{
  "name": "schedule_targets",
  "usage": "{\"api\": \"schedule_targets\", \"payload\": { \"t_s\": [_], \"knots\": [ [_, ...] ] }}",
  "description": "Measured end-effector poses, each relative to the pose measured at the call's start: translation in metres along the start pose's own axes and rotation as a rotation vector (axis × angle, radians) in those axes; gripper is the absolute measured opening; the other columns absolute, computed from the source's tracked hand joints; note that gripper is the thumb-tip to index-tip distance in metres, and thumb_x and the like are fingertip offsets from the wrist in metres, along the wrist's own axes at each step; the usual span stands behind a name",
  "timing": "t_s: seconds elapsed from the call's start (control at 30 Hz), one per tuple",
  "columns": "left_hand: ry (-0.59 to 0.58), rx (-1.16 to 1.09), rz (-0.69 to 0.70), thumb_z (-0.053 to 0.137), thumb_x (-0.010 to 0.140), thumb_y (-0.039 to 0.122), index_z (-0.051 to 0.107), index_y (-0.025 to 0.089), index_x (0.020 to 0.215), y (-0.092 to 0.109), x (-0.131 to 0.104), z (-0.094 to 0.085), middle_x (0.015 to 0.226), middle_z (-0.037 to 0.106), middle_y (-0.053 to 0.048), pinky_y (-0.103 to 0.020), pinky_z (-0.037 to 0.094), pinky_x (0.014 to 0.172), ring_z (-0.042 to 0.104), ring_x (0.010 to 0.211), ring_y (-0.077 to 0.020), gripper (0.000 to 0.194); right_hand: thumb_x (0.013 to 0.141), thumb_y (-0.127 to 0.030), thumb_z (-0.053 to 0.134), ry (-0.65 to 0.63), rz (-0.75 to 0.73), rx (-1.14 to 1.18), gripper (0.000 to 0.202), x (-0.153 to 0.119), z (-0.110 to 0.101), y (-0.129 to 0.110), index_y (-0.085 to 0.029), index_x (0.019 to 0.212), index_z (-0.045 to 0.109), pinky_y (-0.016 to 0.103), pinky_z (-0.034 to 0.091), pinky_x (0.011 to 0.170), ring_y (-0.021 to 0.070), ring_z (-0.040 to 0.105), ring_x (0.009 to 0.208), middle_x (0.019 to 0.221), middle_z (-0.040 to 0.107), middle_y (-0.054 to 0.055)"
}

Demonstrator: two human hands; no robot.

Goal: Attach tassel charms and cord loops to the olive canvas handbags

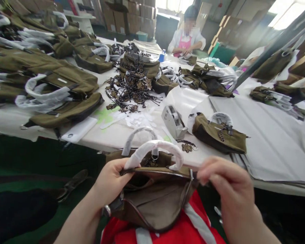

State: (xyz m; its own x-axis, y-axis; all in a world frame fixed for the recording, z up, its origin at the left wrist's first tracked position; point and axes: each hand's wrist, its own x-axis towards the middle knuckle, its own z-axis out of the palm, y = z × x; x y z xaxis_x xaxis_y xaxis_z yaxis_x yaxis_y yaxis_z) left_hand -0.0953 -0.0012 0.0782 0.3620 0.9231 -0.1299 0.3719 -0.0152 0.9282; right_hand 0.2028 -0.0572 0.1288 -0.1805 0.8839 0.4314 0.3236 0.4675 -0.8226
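Observation:
An olive handbag (157, 203) with a dark lining rests against my lap, its zipped top gaping toward me. My left hand (114, 179) is closed on the bag's top edge, beside the base of a handle (155, 149) wrapped in white. At the opposite end of the zipper (191, 174), my right hand (226, 186) is closed in a pinch and slightly blurred; what its fingers hold is hidden. A flower-shaped charm (187, 147) on a dark cord with a ring lies on the table just beyond the bag.
On the white table (266, 142) stand a tape dispenser (173, 122) and another olive bag (220, 134). A heap of charms (132, 83) lies farther back. Bags (53, 74) pile up at left. A slanted metal post (259, 51) rises at right. A co-worker (186, 37) works across the table.

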Motion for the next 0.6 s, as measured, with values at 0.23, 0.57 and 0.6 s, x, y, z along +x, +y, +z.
{"api": "schedule_targets", "payload": {
  "t_s": [0.23, 0.57, 0.6],
  "knots": [
    [-0.052, 0.066, 0.006, 0.058, 0.082, 0.024, 0.073, 0.016, 0.083, -0.003, -0.010, -0.003, 0.081, 0.073, -0.004, -0.024, 0.051, 0.073, 0.066, 0.077, -0.0192, 0.017, 0.090, -0.029, 0.058, -0.094, 0.355, -0.503, 0.019, 0.043, 0.004, 0.127, -0.018, 0.084, 0.072, 0.026, 0.046, 0.064, 0.0170, 0.064, 0.068, 0.075, 0.071, 0.003],
    [-0.420, 0.189, -0.071, 0.059, 0.074, 0.017, 0.075, 0.017, 0.078, 0.022, -0.024, -0.001, 0.075, 0.071, -0.001, -0.018, 0.043, 0.065, 0.062, 0.071, -0.0137, 0.017, 0.089, -0.028, 0.061, -0.558, 0.311, -0.981, 0.022, 0.055, 0.042, 0.168, -0.014, 0.104, 0.068, 0.029, 0.042, 0.091, 0.0248, 0.061, 0.104, 0.107, 0.065, 0.014],
    [-0.418, 0.186, -0.073, 0.059, 0.074, 0.017, 0.075, 0.017, 0.078, 0.022, -0.024, 0.000, 0.075, 0.071, -0.001, -0.018, 0.043, 0.065, 0.062, 0.071, -0.0136, 0.017, 0.090, -0.028, 0.060, -0.560, 0.309, -0.985, 0.021, 0.053, 0.042, 0.168, -0.014, 0.104, 0.068, 0.029, 0.042, 0.091, 0.0245, 0.061, 0.104, 0.107, 0.065, 0.013]
  ]
}}
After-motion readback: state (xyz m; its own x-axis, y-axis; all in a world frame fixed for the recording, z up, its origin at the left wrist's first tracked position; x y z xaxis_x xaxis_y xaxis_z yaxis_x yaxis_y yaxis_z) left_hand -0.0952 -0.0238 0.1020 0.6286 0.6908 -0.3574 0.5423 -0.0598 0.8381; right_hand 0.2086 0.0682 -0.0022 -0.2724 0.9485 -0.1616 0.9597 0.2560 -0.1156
